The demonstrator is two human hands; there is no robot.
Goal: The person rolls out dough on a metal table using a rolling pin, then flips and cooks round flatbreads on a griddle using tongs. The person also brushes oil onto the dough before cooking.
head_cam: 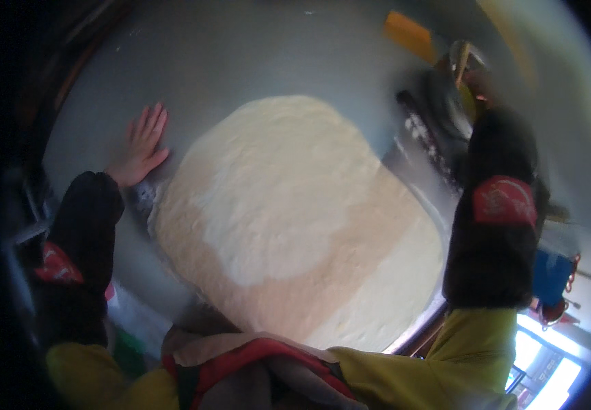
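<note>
A large, flat sheet of pale dough (285,215) lies spread over the grey worktop (254,56) in front of me, reaching close to my apron. My left hand (144,148) rests palm down on the worktop, just left of the dough. Its fingers are spread and hold nothing. At the far right, my right hand (480,87) is blurred and partly hidden by the sleeve cover, among several small items. Whether it grips any of them is unclear. Beside it lies a dark rolling pin (426,136), dusted with flour.
An orange-yellow block-like object (410,33) stands at the upper right. Past my right arm are a blue object (551,277) and a bright window or doorway (551,369). The worktop's near edge (418,338) runs beneath the dough by my apron (259,353).
</note>
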